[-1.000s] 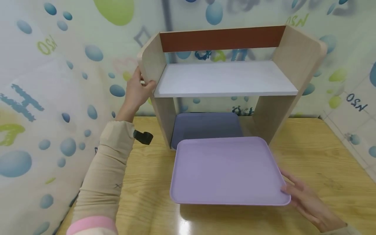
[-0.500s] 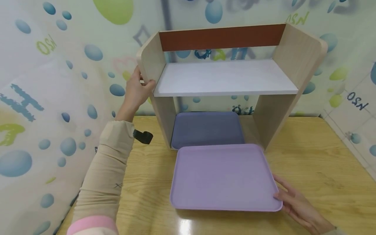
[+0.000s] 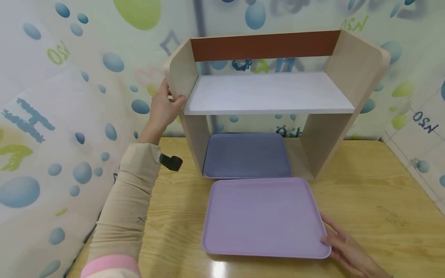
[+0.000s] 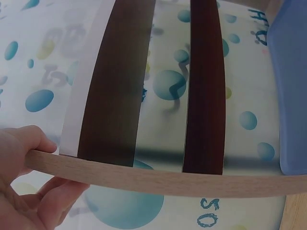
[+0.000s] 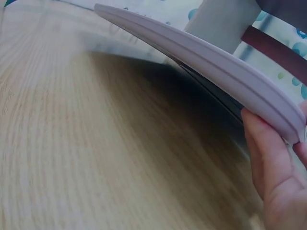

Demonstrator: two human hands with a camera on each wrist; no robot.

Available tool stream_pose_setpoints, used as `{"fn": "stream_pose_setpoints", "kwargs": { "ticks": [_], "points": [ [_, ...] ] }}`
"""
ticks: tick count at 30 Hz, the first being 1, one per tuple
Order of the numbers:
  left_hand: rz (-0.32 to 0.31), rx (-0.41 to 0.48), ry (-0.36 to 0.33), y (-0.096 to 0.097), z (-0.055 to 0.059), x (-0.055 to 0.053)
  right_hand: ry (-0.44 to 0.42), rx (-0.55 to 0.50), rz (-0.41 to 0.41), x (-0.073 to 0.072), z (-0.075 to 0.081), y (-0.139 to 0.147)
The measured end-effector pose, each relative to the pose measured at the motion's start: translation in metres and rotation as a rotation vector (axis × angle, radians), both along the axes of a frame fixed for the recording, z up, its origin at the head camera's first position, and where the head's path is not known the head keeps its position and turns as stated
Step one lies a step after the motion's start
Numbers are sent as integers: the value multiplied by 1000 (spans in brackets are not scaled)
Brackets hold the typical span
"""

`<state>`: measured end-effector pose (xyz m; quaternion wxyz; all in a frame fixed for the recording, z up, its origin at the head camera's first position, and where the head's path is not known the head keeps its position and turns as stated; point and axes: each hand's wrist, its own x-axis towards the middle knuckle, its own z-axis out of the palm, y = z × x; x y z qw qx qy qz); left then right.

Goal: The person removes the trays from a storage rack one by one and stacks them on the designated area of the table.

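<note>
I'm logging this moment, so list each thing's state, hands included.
Purple tray: face up, held, raised off the table at its near right corner
Blue tray: face up, lying on the shelf's base
Shelf: standing upright
Left hand: gripping the shelf's left side panel
Right hand: pinching the purple tray near that corner

Glare on table point(image 3: 368, 193), shadow under purple tray point(image 3: 265, 218)

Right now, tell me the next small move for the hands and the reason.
Probably have the right hand ease the purple tray down onto the table: it pinches the tray near a corner, and the right wrist view shows a gap under that side. The left hand grips the shelf unit, and the blue tray fills most of its lower level.
</note>
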<state>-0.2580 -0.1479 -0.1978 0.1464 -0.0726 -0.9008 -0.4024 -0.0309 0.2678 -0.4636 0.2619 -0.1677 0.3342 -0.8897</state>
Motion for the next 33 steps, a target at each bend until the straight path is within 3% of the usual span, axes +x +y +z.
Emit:
{"fn": "stream_pose_setpoints", "kwargs": {
  "ticks": [5, 8, 17, 24, 28, 33],
  "points": [
    [3, -1, 2, 0, 0, 0, -14, -11, 0, 2, -5, 1],
    [6, -2, -1, 1, 0, -1, -17, 45, -20, 1, -8, 1],
    [21, -11, -12, 1, 1, 0, 7, 353, -127, 0, -14, 1],
    [27, -10, -31, 1, 0, 1, -48, 714, -209, -4, -4, 0],
    [20, -10, -21, 1, 0, 1, 9, 870, -240, -7, 2, 0],
    [14, -15, -17, 0, -1, 0, 91, 962, -272, -10, 5, -2]
  ]
}}
